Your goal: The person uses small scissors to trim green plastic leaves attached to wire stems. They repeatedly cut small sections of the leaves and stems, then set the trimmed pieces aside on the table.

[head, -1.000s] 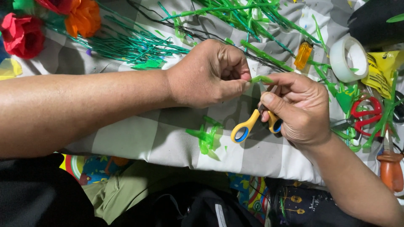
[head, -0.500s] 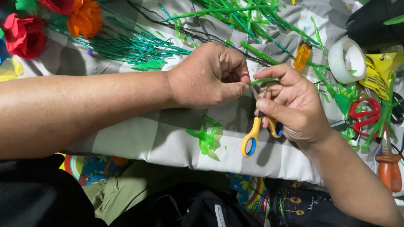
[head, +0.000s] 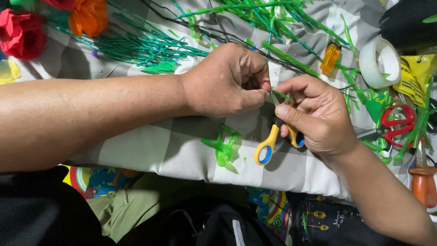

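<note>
Scissors (head: 273, 141), one yellow-handled pair, hang from right hand (head: 318, 118); apparently one green strip (head: 283, 95).

My left hand (head: 227, 82) is curled into a loose fist, its thumb and forefinger pinching one end of a thin green paper strip (head: 283, 95). My right hand (head: 318, 116) pinches the strip's other end while a pair of small scissors with yellow and blue plastic handles (head: 272, 145) hangs from its fingers. Both hands hover over a grey and white checked cloth (head: 177, 146), littered with green paper scraps (head: 223, 148). A white tape roll (head: 381, 61), a small amber bottle (head: 330, 58) and red-handled scissors (head: 397, 123) lie to my right; red and orange paper flowers (head: 27, 32) sit far left.
</note>
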